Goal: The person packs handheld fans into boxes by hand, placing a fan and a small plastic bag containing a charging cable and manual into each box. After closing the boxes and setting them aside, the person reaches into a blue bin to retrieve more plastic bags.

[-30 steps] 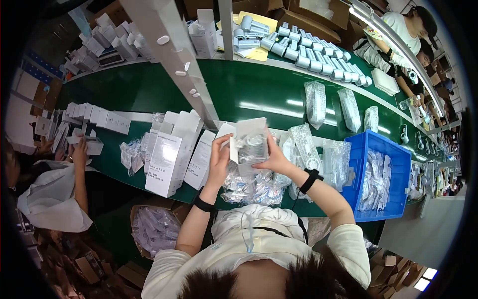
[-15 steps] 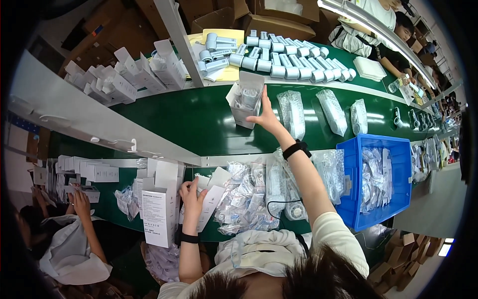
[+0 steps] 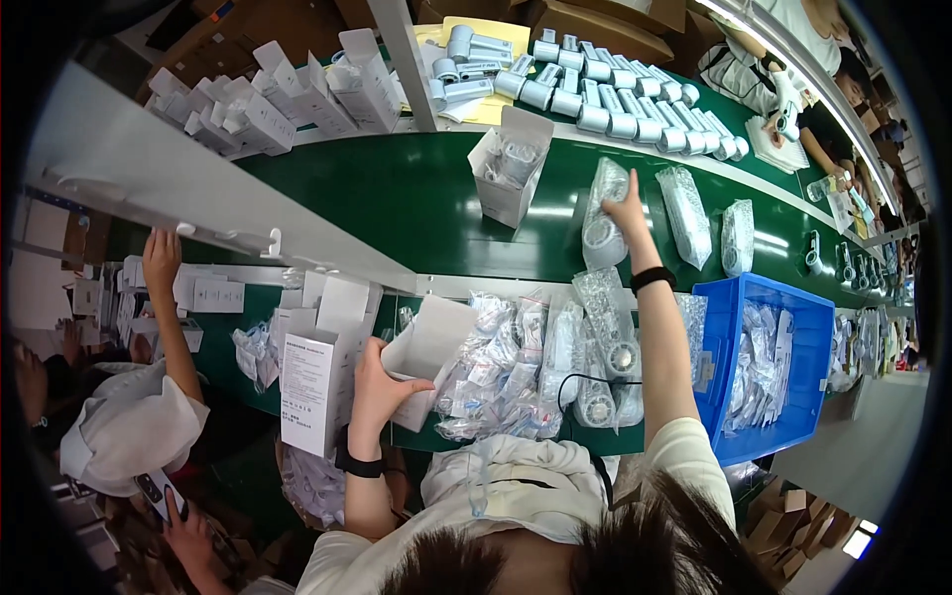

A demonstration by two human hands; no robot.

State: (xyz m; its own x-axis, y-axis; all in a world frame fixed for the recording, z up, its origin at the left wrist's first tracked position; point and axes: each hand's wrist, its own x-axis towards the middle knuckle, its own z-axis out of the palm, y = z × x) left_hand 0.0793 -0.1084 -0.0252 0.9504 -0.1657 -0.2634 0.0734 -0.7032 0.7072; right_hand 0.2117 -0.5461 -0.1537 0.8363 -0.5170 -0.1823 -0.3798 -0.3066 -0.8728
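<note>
My left hand (image 3: 377, 382) grips a small open white carton (image 3: 428, 352) near the front of the bench, beside a stack of white boxes (image 3: 309, 382). My right hand (image 3: 629, 210) reaches far out over the green conveyor belt (image 3: 397, 203) and rests on a clear bag holding a round white device (image 3: 603, 216). A filled open white box (image 3: 511, 167) stands on the belt to the left of that bag, apart from both hands. Below my right arm lies a heap of several bagged parts (image 3: 535, 362).
A blue crate (image 3: 769, 362) with bagged parts sits at my right. Two more bagged devices (image 3: 709, 218) lie on the belt. Rows of white cylinders (image 3: 605, 94) and upright white boxes (image 3: 268, 94) line the far side. Another person (image 3: 139, 416) works at my left.
My right hand let go of the filled white box on the belt and moved right onto a bagged device. My left hand took hold of an open carton.
</note>
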